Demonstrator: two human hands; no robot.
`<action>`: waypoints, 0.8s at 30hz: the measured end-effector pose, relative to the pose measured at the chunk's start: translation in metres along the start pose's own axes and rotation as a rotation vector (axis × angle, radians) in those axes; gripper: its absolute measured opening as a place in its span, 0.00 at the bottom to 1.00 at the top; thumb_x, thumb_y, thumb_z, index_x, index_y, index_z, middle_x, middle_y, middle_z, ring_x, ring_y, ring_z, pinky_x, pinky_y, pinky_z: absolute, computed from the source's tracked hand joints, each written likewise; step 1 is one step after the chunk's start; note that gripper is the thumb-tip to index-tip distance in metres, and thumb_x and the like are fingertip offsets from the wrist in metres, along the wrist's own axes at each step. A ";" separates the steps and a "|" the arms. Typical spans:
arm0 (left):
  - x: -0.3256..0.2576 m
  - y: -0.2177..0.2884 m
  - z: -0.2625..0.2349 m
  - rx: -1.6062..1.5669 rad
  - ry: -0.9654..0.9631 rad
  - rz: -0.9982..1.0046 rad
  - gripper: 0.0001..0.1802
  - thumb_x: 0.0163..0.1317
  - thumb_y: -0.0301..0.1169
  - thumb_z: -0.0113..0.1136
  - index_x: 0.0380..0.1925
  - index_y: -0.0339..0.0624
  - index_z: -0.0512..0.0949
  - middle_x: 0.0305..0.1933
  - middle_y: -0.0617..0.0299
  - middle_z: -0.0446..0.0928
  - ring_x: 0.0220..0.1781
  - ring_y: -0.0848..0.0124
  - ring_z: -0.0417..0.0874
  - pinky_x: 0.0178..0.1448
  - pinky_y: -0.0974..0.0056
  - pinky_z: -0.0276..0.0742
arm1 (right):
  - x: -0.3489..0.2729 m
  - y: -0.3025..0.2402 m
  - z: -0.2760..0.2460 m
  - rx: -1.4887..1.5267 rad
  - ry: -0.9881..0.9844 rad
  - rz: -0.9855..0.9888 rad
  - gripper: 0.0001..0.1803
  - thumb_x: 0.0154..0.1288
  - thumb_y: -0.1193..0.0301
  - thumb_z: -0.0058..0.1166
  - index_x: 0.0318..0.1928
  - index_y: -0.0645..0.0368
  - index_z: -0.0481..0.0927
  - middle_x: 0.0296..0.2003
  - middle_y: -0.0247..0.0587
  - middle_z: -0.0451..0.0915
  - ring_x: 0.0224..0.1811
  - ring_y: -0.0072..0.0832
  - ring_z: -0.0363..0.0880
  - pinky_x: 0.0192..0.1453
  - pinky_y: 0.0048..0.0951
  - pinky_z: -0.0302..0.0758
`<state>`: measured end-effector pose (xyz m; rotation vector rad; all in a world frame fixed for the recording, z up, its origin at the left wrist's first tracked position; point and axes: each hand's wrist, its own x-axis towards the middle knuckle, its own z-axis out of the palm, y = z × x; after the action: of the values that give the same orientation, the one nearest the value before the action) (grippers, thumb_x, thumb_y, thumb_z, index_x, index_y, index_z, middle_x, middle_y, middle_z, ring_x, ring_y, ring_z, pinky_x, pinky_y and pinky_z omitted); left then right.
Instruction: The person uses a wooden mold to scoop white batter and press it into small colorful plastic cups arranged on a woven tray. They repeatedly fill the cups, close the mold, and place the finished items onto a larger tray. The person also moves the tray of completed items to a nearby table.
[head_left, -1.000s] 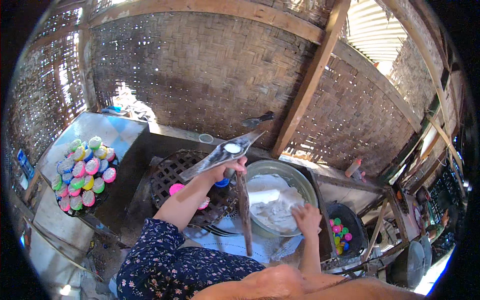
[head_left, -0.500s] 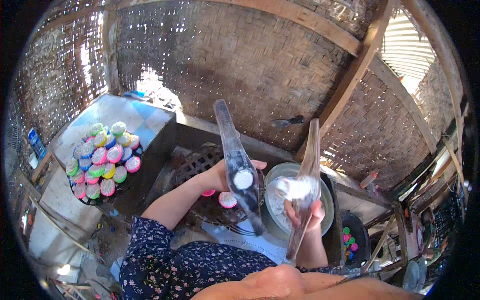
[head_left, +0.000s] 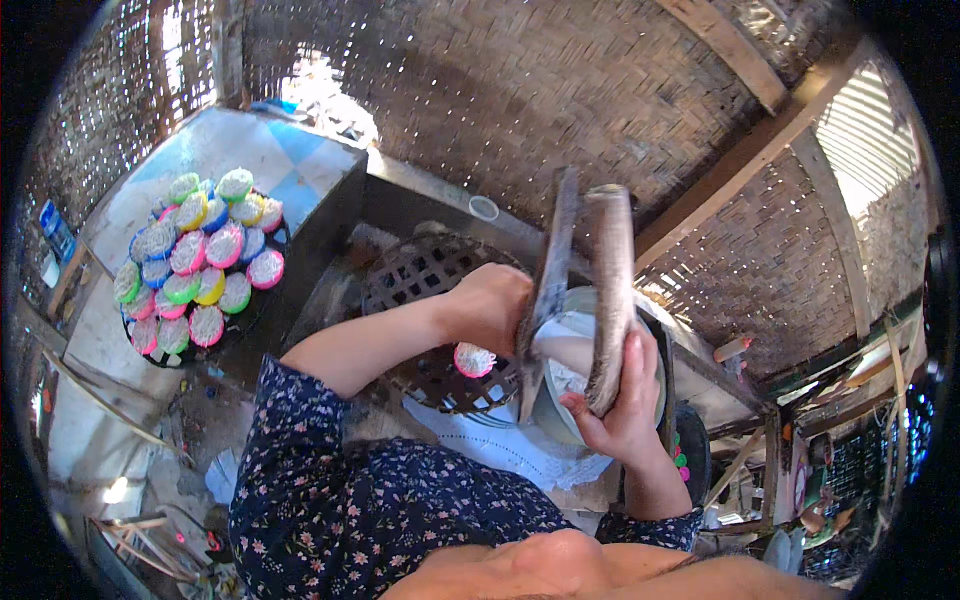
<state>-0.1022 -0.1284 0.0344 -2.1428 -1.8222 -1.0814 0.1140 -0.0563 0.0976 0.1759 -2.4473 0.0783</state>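
My left hand (head_left: 492,308) is closed on a long dark wooden press piece (head_left: 557,262), its fingers mostly hidden behind the wood. A second, lighter wooden press piece (head_left: 612,285) stands upright in my right hand (head_left: 632,405), with the thumb in front and the fingers round its far side. The two pieces face each other, slightly apart, above a large pale basin (head_left: 655,375). A whitish rounded part (head_left: 570,345) shows between them, blurred. White dough or paste (head_left: 567,378) lies in the basin. Left of it, a pink cup of white strands (head_left: 474,360) sits on an upturned woven basket (head_left: 430,265).
At the left, a tiled counter (head_left: 215,135) bears a dark tray piled with colourful cups of white strands (head_left: 190,255). A clear cup (head_left: 484,208) stands on the back ledge. White lace cloth (head_left: 560,470) lies before the basin, and a dark tub (head_left: 690,425) stands to the right.
The two wooden press pieces, earlier apart with white dough showing on each, have come together over the basin. My left hand has moved up and right; the view has shifted.
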 end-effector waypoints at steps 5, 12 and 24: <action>0.012 -0.003 0.005 -0.030 0.053 0.076 0.14 0.33 0.41 0.65 0.17 0.44 0.77 0.21 0.50 0.77 0.28 0.50 0.79 0.33 0.53 0.75 | -0.004 0.002 0.022 -0.018 0.036 0.078 0.52 0.47 0.62 0.66 0.67 0.57 0.45 0.55 0.69 0.59 0.53 0.60 0.65 0.50 0.51 0.69; 0.012 -0.027 0.013 -0.083 0.018 -0.129 0.15 0.38 0.42 0.64 0.19 0.41 0.78 0.22 0.48 0.77 0.29 0.49 0.79 0.35 0.52 0.76 | 0.016 0.023 0.041 0.379 -0.074 0.350 0.58 0.45 0.54 0.67 0.68 0.60 0.42 0.60 0.58 0.56 0.59 0.49 0.62 0.60 0.45 0.60; 0.049 -0.094 -0.046 -1.999 0.081 0.439 0.39 0.57 0.36 0.57 0.66 0.43 0.51 0.55 0.56 0.69 0.65 0.56 0.64 0.69 0.47 0.55 | -0.038 0.075 0.041 1.637 -0.796 0.943 0.61 0.46 0.28 0.45 0.65 0.67 0.51 0.47 0.55 0.70 0.42 0.37 0.74 0.44 0.35 0.72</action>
<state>-0.2059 -0.0881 0.0647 -2.4363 0.5459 -3.2839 0.1062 0.0180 0.0407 -0.3399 -2.1795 2.7599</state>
